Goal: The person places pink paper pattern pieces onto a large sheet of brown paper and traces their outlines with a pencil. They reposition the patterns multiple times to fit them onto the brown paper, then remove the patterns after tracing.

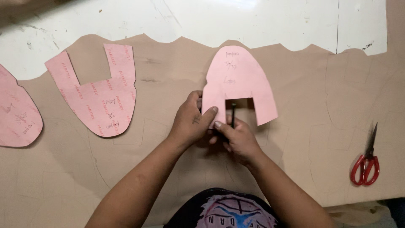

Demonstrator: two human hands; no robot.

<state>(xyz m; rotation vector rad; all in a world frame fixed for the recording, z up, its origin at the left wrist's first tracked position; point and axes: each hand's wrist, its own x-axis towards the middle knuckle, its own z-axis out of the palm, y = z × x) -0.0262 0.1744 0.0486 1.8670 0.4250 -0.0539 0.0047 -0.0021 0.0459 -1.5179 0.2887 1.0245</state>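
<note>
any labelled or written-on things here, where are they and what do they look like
Pink card pattern with rounded top and square notch: centre, on tan sheet, handwritten marks; left hand presses it, right hand holds a dark pen in the notch.
Pink U-shaped card pattern: left, repeated red print, handwriting.
Pink rounded card piece: far left edge, handwriting.

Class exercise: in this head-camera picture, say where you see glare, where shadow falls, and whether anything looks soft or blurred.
Head view: glare on the white table at the top edge; soft shadow beneath the left hand and right hand on the tan sheet; the dark top-left corner is dim; the red scissors look slightly soft.
</note>
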